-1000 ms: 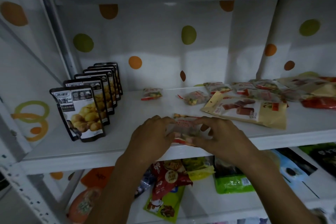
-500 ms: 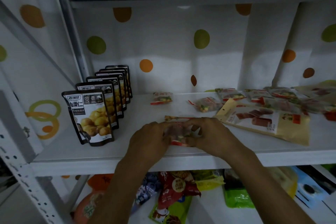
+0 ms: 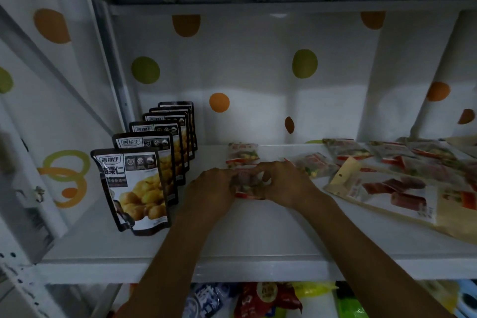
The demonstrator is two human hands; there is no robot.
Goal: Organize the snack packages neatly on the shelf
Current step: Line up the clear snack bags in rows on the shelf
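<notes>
- shelf (image 3: 258,245): plain white
- back panel (image 3: 258,85): white with orange, green and brown dots
- row of pouches (image 3: 134,188): black, white label, yellow chestnut print
- small packet (image 3: 242,153): clear with red edges, yellow-green contents
- flat pouch (image 3: 387,193): tan, red sausage print
- lower-shelf bags (image 3: 265,299): red, blue, green, yellow

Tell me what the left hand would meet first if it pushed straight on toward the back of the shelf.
Likely nothing before the back wall: the small packet lies just right of the left hand, though depth is unclear.
</notes>
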